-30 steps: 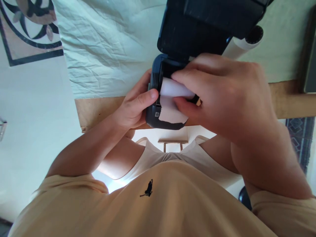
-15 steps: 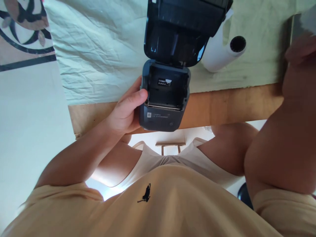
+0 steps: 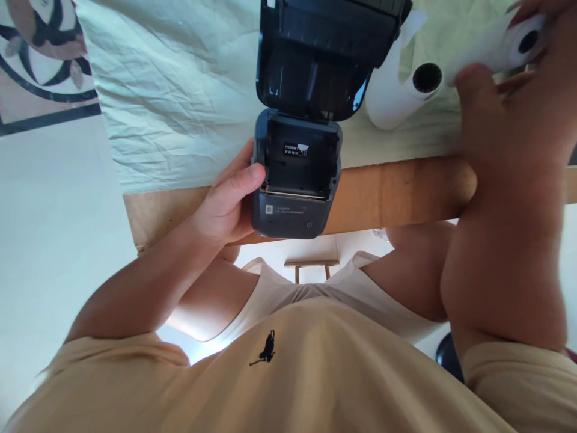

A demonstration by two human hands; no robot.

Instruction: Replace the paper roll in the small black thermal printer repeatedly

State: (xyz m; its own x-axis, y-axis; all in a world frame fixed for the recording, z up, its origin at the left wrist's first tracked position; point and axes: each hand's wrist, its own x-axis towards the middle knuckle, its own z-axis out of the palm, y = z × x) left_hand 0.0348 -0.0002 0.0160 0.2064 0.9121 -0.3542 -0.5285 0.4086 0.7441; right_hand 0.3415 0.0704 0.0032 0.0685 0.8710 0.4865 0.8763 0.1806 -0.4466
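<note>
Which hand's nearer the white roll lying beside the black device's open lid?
Right. The right hand, holding a second roll, is just right of the white roll; the left hand, gripping the black device, is farther off to that roll's left.

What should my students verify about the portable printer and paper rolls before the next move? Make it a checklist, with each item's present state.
1. Portable printer gripped by the left hand: ok.
2. Lid open: ok, swung back from the body.
3. Paper seated in the bay: not ok, no roll there; a printed sticker shows inside.
4. Right hand on a paper roll: ok, thumb and fingers around it.
5. Printer switched on: cannot tell, though the power button is visible.
6. Second paper roll apart from the lid: cannot tell, they overlap in this view.
</note>
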